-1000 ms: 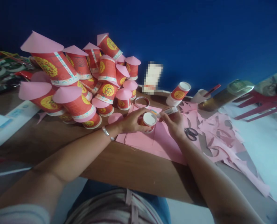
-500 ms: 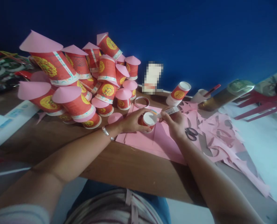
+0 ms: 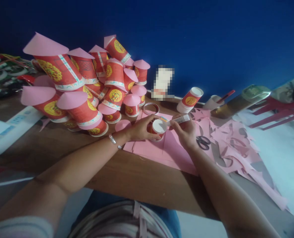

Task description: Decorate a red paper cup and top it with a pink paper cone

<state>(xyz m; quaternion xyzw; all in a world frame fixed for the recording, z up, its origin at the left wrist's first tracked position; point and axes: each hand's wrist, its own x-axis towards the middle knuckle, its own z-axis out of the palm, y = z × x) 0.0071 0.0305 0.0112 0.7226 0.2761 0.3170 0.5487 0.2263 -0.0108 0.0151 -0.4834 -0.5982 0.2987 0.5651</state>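
Observation:
My left hand (image 3: 147,129) is wrapped round the side of a red paper cup (image 3: 159,127), which stands upside down with its white round base facing up. In my right hand (image 3: 186,130) is a white glue tube (image 3: 181,119), pinched between thumb and fingers. Its tip points left and is at the right edge of the cup's base; whether it touches cannot be made out. Beneath the cup lie sheets of pink paper (image 3: 149,150). A small pink paper cone (image 3: 123,125) rests just left of my left hand.
Many red cups with pink cone tops (image 3: 79,105) are piled at the left. Behind my hands are a tape roll (image 3: 151,108) and a cup stack (image 3: 190,100). Black scissors (image 3: 203,142) and pink paper scraps (image 3: 236,142) lie right. A bottle (image 3: 243,99) stands farther back.
The glue tube has turned slightly in my right hand, its printed label now less visible. My left hand and the cup stay nearly in place; the view has shifted a little.

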